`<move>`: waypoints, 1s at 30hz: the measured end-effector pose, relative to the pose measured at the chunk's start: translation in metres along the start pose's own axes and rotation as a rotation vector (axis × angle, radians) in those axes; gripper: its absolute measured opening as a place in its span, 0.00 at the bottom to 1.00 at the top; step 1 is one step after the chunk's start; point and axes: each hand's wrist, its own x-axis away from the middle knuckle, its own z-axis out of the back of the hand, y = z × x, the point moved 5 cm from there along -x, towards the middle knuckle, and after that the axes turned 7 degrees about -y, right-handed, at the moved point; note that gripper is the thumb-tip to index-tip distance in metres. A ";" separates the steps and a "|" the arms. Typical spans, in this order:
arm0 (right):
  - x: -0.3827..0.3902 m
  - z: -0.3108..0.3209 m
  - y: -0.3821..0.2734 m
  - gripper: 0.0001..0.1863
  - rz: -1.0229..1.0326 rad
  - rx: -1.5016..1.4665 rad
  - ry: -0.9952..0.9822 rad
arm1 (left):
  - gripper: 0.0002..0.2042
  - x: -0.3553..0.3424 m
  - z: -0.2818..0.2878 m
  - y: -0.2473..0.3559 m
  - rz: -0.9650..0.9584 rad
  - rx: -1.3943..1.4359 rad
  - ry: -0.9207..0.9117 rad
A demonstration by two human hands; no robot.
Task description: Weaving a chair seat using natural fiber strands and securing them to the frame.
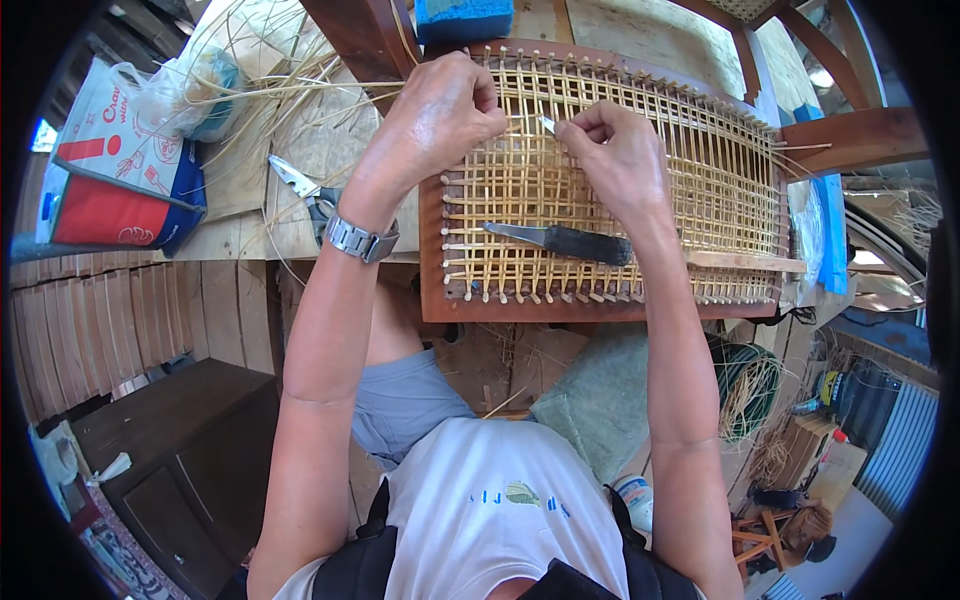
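Observation:
A woven cane panel in a reddish wooden frame (432, 250), edged with many small pale pegs, lies before me. My left hand (447, 118) is closed at its upper left, fingers curled near the strands; what they grip is hidden. My right hand (607, 155) is closed on a small pale, pointed piece (548, 125) over the weave. A flat metal tool with a dark handle (585, 245) rests across the lower weave, left of my right forearm. A long wooden stick (745, 262) lies at the panel's lower right.
Scissors (300, 182), loose cane strands (255, 85) and a red-white bag (120, 165) lie on the workbench (235, 225) at left. A blue block (463, 15) sits behind the panel, chair parts (845, 150) at upper right. A dark cabinet (190, 440) stands lower left.

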 end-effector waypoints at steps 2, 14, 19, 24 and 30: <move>0.002 -0.001 -0.004 0.20 -0.017 0.019 0.003 | 0.10 -0.002 0.005 0.005 0.028 0.042 0.018; 0.006 -0.002 -0.018 0.15 0.119 0.354 0.063 | 0.13 -0.004 -0.014 0.008 0.008 -0.151 0.101; 0.003 0.001 -0.012 0.17 0.010 0.163 0.216 | 0.11 -0.001 -0.019 0.019 -0.005 -0.203 0.223; 0.022 0.079 0.055 0.17 0.002 0.233 0.344 | 0.07 0.007 -0.024 0.024 0.028 -0.363 0.217; 0.050 0.111 0.048 0.11 -0.029 0.019 0.403 | 0.10 -0.020 -0.053 0.076 -0.334 0.015 0.161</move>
